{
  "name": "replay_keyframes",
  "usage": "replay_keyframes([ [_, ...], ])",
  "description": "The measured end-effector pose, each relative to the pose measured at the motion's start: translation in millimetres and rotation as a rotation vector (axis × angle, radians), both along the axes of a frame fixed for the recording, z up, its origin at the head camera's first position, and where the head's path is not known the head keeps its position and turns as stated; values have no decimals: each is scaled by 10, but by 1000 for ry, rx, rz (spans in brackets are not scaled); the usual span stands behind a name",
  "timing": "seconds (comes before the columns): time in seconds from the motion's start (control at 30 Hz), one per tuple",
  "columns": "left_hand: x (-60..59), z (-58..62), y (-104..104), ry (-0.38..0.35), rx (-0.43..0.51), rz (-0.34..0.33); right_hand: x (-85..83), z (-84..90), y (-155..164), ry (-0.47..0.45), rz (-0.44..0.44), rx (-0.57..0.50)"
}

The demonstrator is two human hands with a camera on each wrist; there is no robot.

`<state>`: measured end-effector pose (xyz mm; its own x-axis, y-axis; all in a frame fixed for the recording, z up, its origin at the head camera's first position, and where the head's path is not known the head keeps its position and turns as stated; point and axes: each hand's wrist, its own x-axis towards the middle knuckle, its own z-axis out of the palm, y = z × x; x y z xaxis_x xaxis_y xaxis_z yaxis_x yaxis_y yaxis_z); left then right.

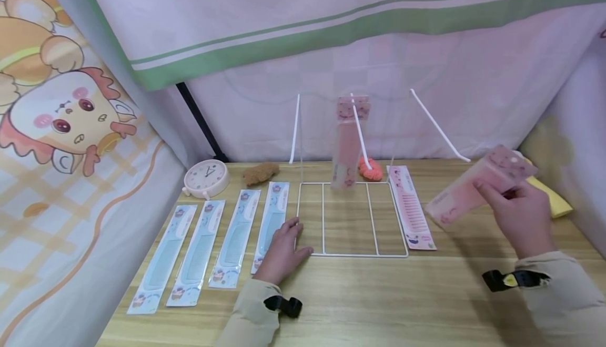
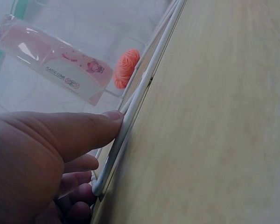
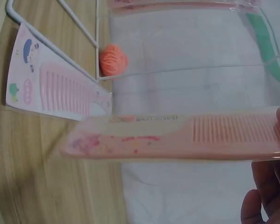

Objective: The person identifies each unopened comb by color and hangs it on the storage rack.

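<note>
Left hand steadies the rack, right hand lifts a pink comb

The left hand [image 1: 282, 249] lies with straight fingers against the white wire rack [image 1: 351, 220] base, likely bracing it; right of it, the right hand [image 1: 519, 214] pinches a packaged pink comb [image 1: 475, 184] in the air beside the rack's hooks.

Two bare hands, left hand [image 1: 281, 249] and right hand [image 1: 521, 215], pale beige long sleeves [image 1: 563, 294] bunched at the cuffs, black strap [image 1: 284, 305] round each wrist, yellow patch on the right strap
</note>
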<state>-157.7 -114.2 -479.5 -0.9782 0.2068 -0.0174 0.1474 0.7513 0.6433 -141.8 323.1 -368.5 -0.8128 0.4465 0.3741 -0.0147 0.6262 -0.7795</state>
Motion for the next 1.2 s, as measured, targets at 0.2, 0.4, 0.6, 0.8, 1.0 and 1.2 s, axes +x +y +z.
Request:
replay_keyframes([
  [0.2, 1, -5, 3, 0, -1, -1, 87, 36, -27, 9, 0, 0],
  [0.4, 1, 2, 6, 12, 2, -3, 210, 80, -87, -7, 39, -13],
  [0.6, 3, 14, 9, 11, -4, -4, 341, 154, -205, 13, 57, -74],
  [0.8, -3, 17, 9, -1, -3, 1, 482, 237, -369, 29, 75, -90],
  [1.0, -7, 1, 0, 1, 1, 1, 589, 309, -538, 158, 82, -105],
  [1.2, -4, -2, -2, -2, -3, 0, 698, 371, -727, 306, 158, -96],
])
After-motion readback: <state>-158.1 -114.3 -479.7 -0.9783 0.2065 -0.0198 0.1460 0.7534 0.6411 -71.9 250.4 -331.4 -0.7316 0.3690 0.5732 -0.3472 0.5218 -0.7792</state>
